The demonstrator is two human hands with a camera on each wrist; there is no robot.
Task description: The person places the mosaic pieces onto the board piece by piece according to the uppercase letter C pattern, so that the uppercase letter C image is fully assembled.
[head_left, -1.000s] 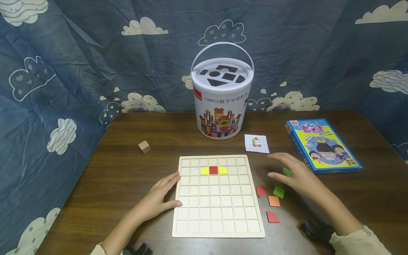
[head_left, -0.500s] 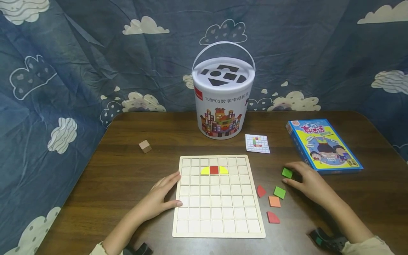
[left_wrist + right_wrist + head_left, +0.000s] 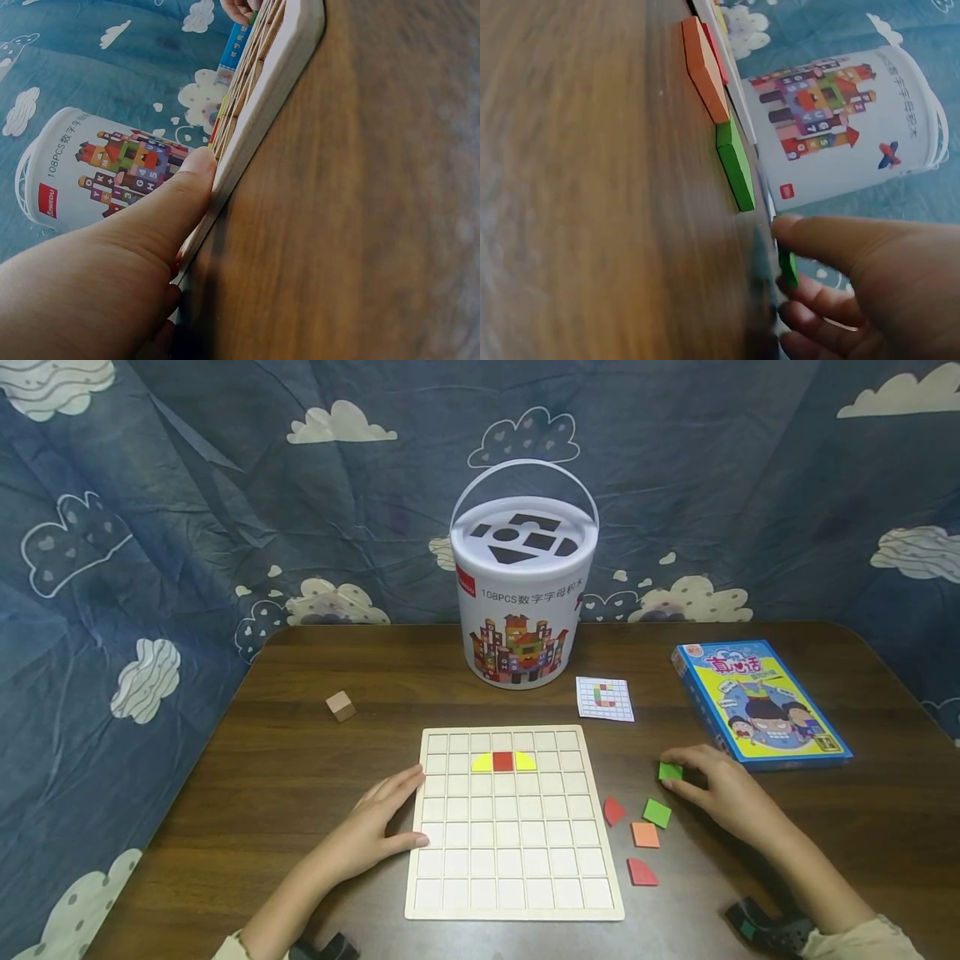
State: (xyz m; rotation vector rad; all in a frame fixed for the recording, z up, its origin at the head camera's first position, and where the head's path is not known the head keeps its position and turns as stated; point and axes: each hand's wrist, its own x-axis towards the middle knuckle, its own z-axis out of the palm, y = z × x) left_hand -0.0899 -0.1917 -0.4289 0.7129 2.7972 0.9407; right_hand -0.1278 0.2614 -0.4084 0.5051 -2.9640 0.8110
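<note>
A pale wooden grid board [image 3: 513,893] lies on the brown table, with a yellow, a red and a yellow piece [image 3: 503,762] in its second row. My left hand [image 3: 378,827] rests flat against the board's left edge [image 3: 247,127], fingers straight. My right hand [image 3: 716,785] pinches a small green square tile [image 3: 670,771] between thumb and fingers, right of the board; the tile [image 3: 787,268] shows edge-on in the right wrist view. Near it lie a second green tile [image 3: 657,813], an orange tile [image 3: 645,834] and two red quarter-round pieces [image 3: 613,810].
A white lidded bucket [image 3: 523,602] with a handle stands behind the board. A small pattern card [image 3: 604,698] and a blue game box [image 3: 757,700] lie at the right. A small wooden cube [image 3: 341,706] sits at the left. A cloud-print cloth hangs behind.
My right hand drew back from over the tiles to the far green tile and closed thumb and fingers on it; the tile has shifted slightly. The left hand has stayed put.
</note>
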